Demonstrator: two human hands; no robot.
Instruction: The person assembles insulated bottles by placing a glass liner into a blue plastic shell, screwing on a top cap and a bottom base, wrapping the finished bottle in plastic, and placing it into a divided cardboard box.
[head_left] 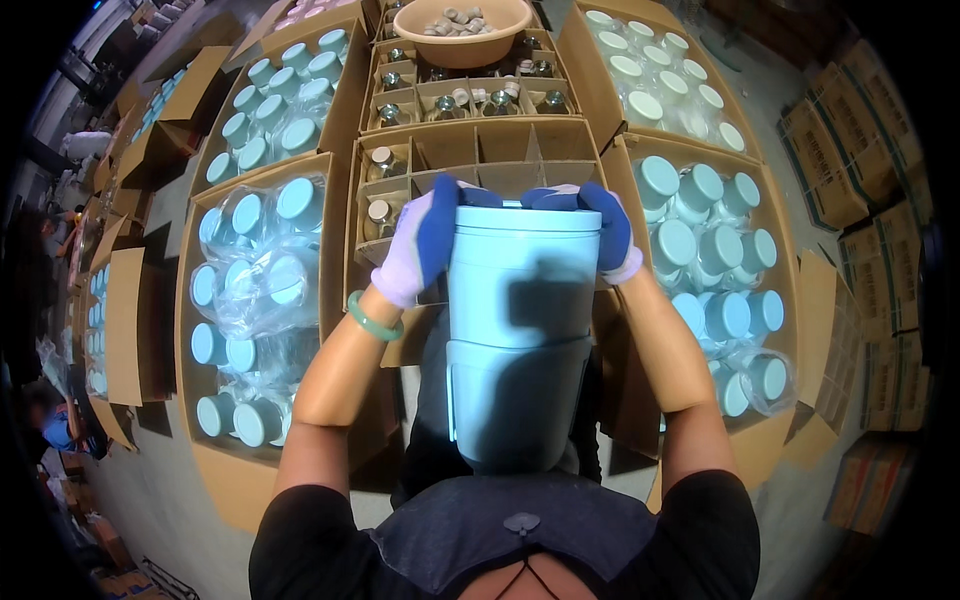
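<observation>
A tall light blue plastic canister [520, 300] stands in front of my body, round, with a rim at its top and a step halfway down. My left hand [428, 235], in a blue and lavender glove, grips its top on the left. On the opposite side, my right hand [605, 230] holds the same rim in a matching glove. Fingers of both hands curl over the top edge, and their tips are partly hidden. Just beyond the canister is a divided cardboard carton [485, 128] with a few capped glass bottles [383, 165] in its left compartments.
Cartons of light blue lidded jars in clear plastic flank me, one left [325, 250] and one right [612, 160]. A peach basin [465, 48] of small caps rests on the far bottle carton. Strapped cardboard boxes [865, 130] are stacked at right. People sit at far left.
</observation>
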